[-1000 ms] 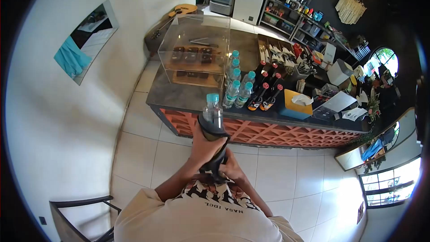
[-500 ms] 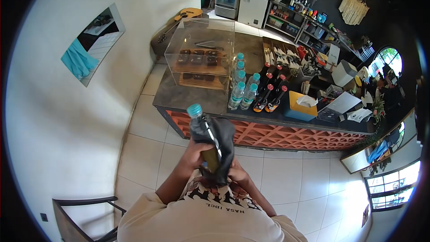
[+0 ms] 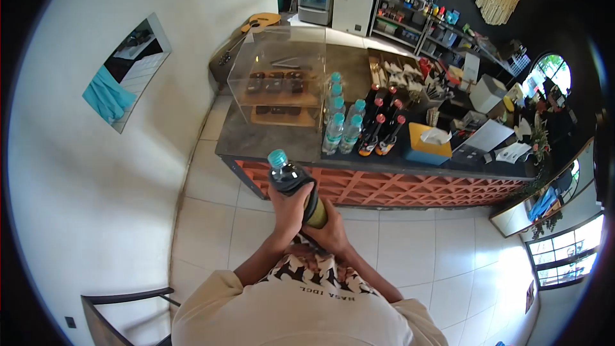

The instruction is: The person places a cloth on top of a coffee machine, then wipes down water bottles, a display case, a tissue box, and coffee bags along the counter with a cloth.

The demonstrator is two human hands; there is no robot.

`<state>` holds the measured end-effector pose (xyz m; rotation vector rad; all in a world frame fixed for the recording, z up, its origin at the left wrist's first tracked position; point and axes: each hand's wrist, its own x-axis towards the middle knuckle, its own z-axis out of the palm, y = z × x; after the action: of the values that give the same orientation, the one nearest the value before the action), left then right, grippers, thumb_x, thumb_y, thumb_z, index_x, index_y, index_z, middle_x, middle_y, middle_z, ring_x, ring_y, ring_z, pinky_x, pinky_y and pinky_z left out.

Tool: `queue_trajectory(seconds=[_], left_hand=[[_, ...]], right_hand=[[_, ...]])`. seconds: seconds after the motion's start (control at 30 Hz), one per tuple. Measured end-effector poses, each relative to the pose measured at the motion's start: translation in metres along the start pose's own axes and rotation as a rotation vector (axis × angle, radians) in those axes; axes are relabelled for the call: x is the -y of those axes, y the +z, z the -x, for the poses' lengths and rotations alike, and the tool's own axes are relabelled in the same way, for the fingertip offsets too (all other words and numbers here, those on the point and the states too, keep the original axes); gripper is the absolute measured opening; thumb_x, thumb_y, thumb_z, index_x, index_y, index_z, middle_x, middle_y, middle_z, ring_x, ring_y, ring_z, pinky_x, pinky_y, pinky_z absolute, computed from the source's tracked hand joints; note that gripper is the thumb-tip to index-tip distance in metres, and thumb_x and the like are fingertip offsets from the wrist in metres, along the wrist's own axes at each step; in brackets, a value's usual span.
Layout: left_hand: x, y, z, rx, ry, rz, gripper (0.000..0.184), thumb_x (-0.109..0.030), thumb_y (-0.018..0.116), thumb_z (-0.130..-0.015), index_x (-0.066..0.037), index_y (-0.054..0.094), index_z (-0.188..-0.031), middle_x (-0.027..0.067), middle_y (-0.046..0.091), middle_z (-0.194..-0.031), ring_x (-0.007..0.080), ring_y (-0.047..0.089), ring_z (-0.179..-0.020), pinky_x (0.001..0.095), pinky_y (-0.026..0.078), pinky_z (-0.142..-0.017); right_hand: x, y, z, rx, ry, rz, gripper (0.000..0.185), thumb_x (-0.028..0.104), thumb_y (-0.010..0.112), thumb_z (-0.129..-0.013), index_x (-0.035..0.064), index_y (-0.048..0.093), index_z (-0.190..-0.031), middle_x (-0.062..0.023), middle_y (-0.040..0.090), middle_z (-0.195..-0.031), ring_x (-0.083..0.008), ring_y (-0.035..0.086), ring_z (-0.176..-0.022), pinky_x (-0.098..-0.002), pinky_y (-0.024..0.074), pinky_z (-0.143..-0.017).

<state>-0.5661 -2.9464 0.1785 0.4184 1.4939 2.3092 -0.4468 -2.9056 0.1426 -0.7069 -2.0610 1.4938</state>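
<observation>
A clear plastic bottle (image 3: 278, 159) with a teal cap is tilted in front of my body, its cap pointing up toward the counter. Black, shiny, flexible material (image 3: 289, 180) wraps around its upper part; I cannot tell exactly what it is. My left hand (image 3: 293, 209) closes around the bottle and the black material just below the shoulder. Lower down, my right hand (image 3: 330, 230) grips the olive-green lower part (image 3: 316, 214). The fingers of both hands partly hide the bottle's body and base.
Ahead stands a dark counter (image 3: 266, 138) with a brick lattice front. On it are a clear display case (image 3: 275, 64), several teal-capped water bottles (image 3: 334, 134), several dark red-capped bottles (image 3: 370, 136) and a tissue box (image 3: 426, 149). A white wall runs along the left.
The black material, loose beside the bottle before, now wraps around it. My left hand has moved up over it; my right hand has come round to the lower part.
</observation>
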Motion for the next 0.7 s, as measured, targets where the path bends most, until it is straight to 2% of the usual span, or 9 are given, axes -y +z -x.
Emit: queue_trajectory(seconds=[0.07, 0.13, 0.23, 0.27, 0.33, 0.37, 0.47, 0.57, 0.7], left_hand=[[-0.007, -0.008, 0.003, 0.157, -0.112, 0.036, 0.033, 0.002, 0.073, -0.074, -0.001, 0.058, -0.103, 0.0038, 0.065, -0.094, 0.0123, 0.063, -0.083, 0.0271, 0.052, -0.076], [-0.004, -0.022, 0.003, 0.16, -0.185, 0.127, 0.034, 0.001, 0.073, -0.073, -0.001, 0.059, -0.103, 0.0072, 0.065, -0.097, 0.0151, 0.064, -0.08, 0.0265, 0.052, -0.074], [0.067, -0.092, -0.024, 0.886, -0.27, 0.685, 0.041, -0.028, 0.062, -0.086, 0.0, 0.055, -0.114, 0.0138, 0.064, -0.104, 0.0266, 0.065, -0.089, 0.0455, 0.052, -0.083], [0.061, -0.09, -0.021, 0.881, -0.282, 0.683, 0.041, -0.028, 0.062, -0.086, 0.0, 0.055, -0.114, 0.0138, 0.064, -0.104, 0.0266, 0.065, -0.089, 0.0455, 0.052, -0.083], [0.054, -0.085, -0.018, 0.733, -0.745, 0.782, 0.045, -0.029, 0.064, -0.085, 0.001, 0.054, -0.118, 0.0141, 0.063, -0.107, 0.0263, 0.064, -0.097, 0.0447, 0.053, -0.087], [0.099, -0.104, -0.033, 0.817, -0.294, 0.306, 0.054, -0.001, 0.073, -0.071, -0.004, 0.055, -0.122, 0.0082, 0.063, -0.113, 0.0173, 0.063, -0.095, 0.0342, 0.053, -0.083], [-0.026, -0.021, -0.009, 0.244, -0.278, 0.113, 0.043, 0.002, 0.074, -0.07, -0.004, 0.059, -0.111, 0.0029, 0.064, -0.099, 0.0142, 0.063, -0.09, 0.0315, 0.053, -0.08], [-0.009, -0.027, -0.003, -0.056, -0.126, 0.151, 0.031, 0.004, 0.069, -0.076, -0.002, 0.059, -0.104, 0.0048, 0.065, -0.095, 0.0158, 0.064, -0.085, 0.0308, 0.051, -0.077], [-0.001, -0.035, 0.009, -0.065, -0.073, 0.137, 0.032, 0.004, 0.069, -0.075, -0.003, 0.059, -0.105, 0.0064, 0.064, -0.097, 0.0168, 0.064, -0.088, 0.0308, 0.051, -0.077]], right_hand=[[0.0, -0.005, 0.006, 0.009, 0.052, -0.082, 0.065, 0.011, 0.08, -0.065, 0.0002, 0.051, -0.123, -0.0145, 0.065, -0.105, -0.0235, 0.064, -0.098, -0.0374, 0.0501, -0.086], [-0.006, -0.019, 0.0, 0.353, 0.211, -0.526, 0.068, 0.012, 0.078, -0.065, -0.0004, 0.049, -0.126, -0.0109, 0.065, -0.108, -0.0283, 0.065, -0.097, -0.0354, 0.0511, -0.086], [-0.054, -0.019, 0.007, 0.558, 0.372, -1.045, 0.066, 0.009, 0.073, -0.065, -0.0019, 0.049, -0.125, -0.0076, 0.06, -0.115, -0.021, 0.058, -0.108, -0.0332, 0.0452, -0.095], [-0.049, -0.017, 0.011, 0.708, 0.447, -1.262, 0.065, 0.01, 0.072, -0.066, -0.0019, 0.049, -0.126, -0.0086, 0.059, -0.118, -0.0197, 0.055, -0.113, -0.0333, 0.0428, -0.098], [-0.036, -0.019, 0.015, 0.62, 0.321, -1.225, 0.07, 0.01, 0.076, -0.066, -0.002, 0.048, -0.129, -0.0088, 0.058, -0.121, -0.0181, 0.052, -0.117, -0.0344, 0.0392, -0.103], [-0.029, -0.026, 0.013, 0.626, 0.326, -0.966, 0.073, 0.011, 0.078, -0.065, -0.0015, 0.048, -0.13, -0.0087, 0.058, -0.121, -0.0186, 0.052, -0.116, -0.0345, 0.0399, -0.102], [0.003, -0.021, -0.003, 0.477, 0.219, -0.521, 0.079, 0.012, 0.082, -0.065, -0.0007, 0.046, -0.134, -0.0096, 0.059, -0.121, -0.0202, 0.055, -0.112, -0.0353, 0.0437, -0.099], [-0.006, -0.013, 0.0, 0.277, 0.067, -0.248, 0.079, 0.011, 0.081, -0.068, -0.0029, 0.044, -0.136, -0.0139, 0.062, -0.118, -0.0235, 0.059, -0.11, -0.0352, 0.0469, -0.096], [-0.014, -0.009, 0.006, 0.303, -0.026, -0.045, 0.076, 0.014, 0.08, -0.07, -0.0033, 0.044, -0.135, -0.0165, 0.059, -0.122, -0.0223, 0.057, -0.113, -0.0342, 0.0453, -0.096]])
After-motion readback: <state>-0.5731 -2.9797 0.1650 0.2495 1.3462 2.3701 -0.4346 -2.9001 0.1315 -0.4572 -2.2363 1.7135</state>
